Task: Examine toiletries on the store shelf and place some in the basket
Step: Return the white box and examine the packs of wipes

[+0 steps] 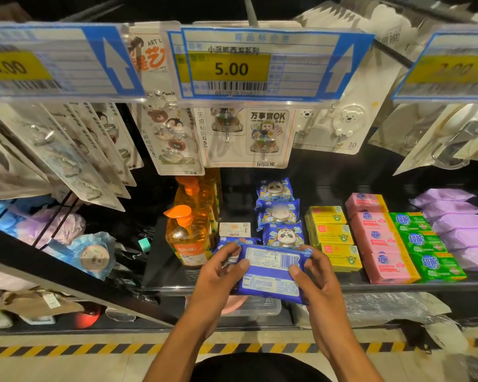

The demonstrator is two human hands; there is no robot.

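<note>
— Both hands sit closest to the camera, then. What do they hold?
— One blue packet [271,274], held between them just in front of the shelf [398,286] edge. At its left end the left hand [218,274] grips, thumb on the printed face and fingers curled behind. At the other end the right hand [318,274] pinches in the same way. Neither hand is spread.
— Which face shows?
— The back (a pale label panel and a barcode, turned toward the camera).
— And just beyond it?
— Matching panda packets [283,235] run back along the shelf in a row. The nearest sits right at the held one's top edge; whether they touch, I cannot tell.
— Any containers?
— Pump bottles [188,238] stand left of that row, full of amber liquid, with orange pumps. Under the shelf sits a clear lidded tub [265,306]; something pink shows through it, too hidden to name.
— Further right?
— Yellow boxes [334,235], then pink bars [381,244], green bars [425,246] and lilac packs [458,224], each in its own row.
— Overhead?
— Hook cards [246,136] hang behind a price tag [232,68] reading 5.00.
</note>
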